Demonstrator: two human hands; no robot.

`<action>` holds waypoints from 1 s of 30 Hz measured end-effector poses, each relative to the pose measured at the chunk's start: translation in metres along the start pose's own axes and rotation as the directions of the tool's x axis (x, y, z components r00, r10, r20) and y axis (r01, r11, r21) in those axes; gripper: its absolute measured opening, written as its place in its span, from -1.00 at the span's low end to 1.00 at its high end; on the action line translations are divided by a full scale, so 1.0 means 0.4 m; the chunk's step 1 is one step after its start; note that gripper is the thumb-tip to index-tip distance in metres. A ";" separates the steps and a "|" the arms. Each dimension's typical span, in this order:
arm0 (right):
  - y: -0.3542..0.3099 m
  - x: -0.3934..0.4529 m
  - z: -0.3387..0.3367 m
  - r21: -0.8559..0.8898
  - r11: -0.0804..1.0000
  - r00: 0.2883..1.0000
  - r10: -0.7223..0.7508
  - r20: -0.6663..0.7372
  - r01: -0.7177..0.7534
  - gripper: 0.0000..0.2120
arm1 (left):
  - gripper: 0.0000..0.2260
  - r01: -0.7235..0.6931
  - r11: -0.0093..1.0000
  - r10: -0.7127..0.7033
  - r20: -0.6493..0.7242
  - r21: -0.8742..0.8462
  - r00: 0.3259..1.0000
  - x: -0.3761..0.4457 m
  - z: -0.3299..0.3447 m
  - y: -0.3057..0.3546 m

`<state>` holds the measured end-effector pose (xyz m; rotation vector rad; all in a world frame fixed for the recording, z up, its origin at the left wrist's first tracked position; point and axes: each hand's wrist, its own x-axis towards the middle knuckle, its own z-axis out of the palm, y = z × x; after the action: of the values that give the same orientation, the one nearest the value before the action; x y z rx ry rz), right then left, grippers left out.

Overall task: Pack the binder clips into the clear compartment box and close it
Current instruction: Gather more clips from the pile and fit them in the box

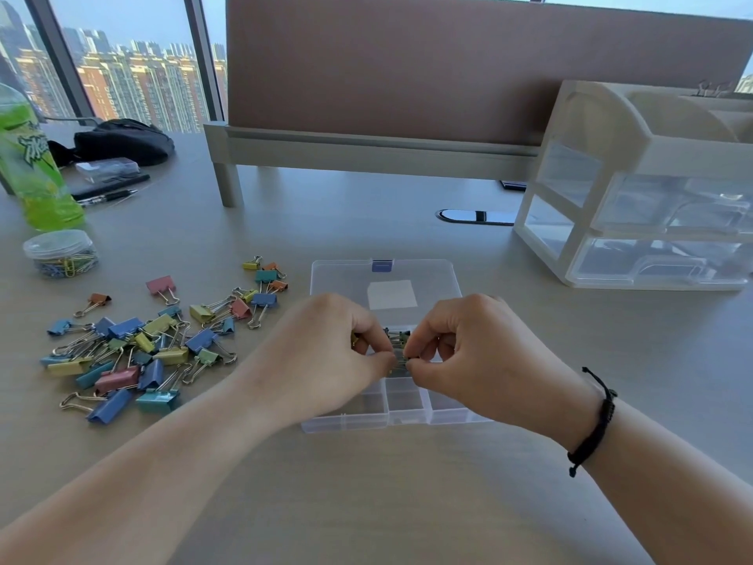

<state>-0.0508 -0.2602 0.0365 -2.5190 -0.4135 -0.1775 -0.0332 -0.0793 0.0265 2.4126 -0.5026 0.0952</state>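
hands [401, 356] pinch binder clip [401, 340] | over open compartment box [346, 422] | clip pile [150, 340] left

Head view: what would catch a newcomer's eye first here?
Both hands meet at the centre, the left hand and right hand pinching a small binder clip over the open clear compartment box. To the left, a bright heap of coloured binder clips sprawls across the desk, with a vivid green bottle behind it.

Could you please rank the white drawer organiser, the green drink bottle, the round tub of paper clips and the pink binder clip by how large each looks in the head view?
1. White plastic drawer organiser
2. Green drink bottle, partly cut off at the left edge
3. Round clear tub of paper clips
4. Pink binder clip
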 end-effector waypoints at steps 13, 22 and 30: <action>-0.003 -0.008 -0.024 -0.056 0.998 0.997 -0.013 0.074 0.017 -0.85 | -0.92 0.038 0.999 -0.038 -0.038 0.003 0.999 0.001 0.018 0.003; 0.000 -0.004 -0.011 -0.051 0.998 0.998 -0.037 0.052 0.040 -0.93 | -0.90 0.039 0.999 -0.039 -0.022 -0.005 0.999 0.002 0.015 0.001; -0.009 -0.002 -0.005 -0.052 0.998 0.996 -0.018 0.089 0.023 -0.90 | -0.87 0.037 0.999 -0.037 -0.018 -0.007 0.999 0.001 0.014 0.002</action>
<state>-0.0530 -0.2589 0.0398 -2.5828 -0.4761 -0.0857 -0.0333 -0.0835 0.0228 2.4117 -0.4485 0.0993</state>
